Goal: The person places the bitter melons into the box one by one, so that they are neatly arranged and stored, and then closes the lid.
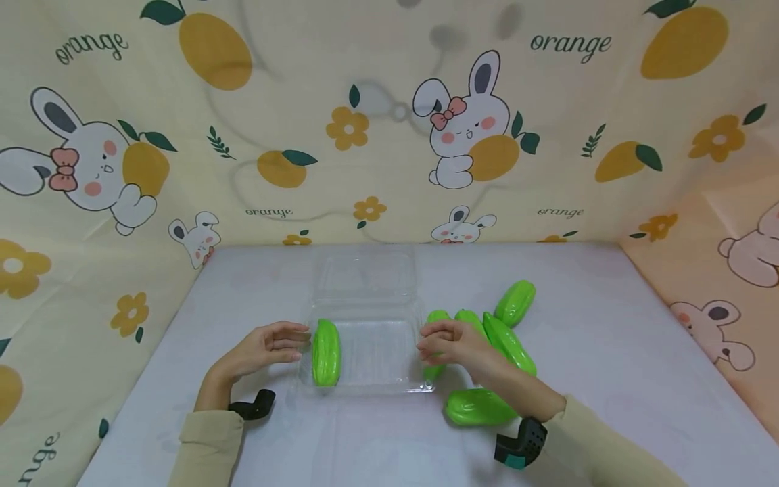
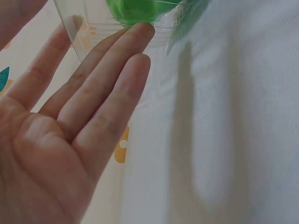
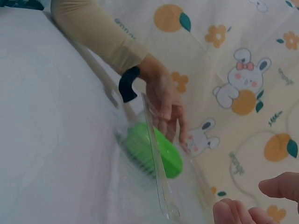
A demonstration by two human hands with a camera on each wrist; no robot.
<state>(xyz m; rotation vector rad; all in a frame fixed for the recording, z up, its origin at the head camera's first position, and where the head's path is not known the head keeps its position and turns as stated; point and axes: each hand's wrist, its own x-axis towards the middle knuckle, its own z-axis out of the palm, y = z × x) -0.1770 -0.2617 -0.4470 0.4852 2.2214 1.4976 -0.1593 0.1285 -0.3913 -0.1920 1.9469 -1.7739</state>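
Observation:
A clear plastic clamshell box point(image 1: 377, 391) lies on the table with its lid point(image 1: 365, 277) folded back. One glossy green ridged cucumber-like vegetable point(image 1: 326, 353) lies lengthwise along the left side inside it. My left hand point(image 1: 276, 348) is at the box's left wall, fingers extended; in the left wrist view the fingertips point(image 2: 147, 31) are right at the plastic. Over at the box's right rim is my right hand point(image 1: 453, 345), fingers loosely bent and thumb apart. Nothing shows between that thumb and those fingers point(image 3: 226, 212) in the right wrist view.
Several more green vegetables lie right of the box, partly hidden behind my right hand and forearm. One point(image 1: 515, 303) lies farther back, another point(image 1: 477, 408) nearer the front. A printed cloth point(image 1: 389, 135) hangs behind the white table point(image 1: 608, 352).

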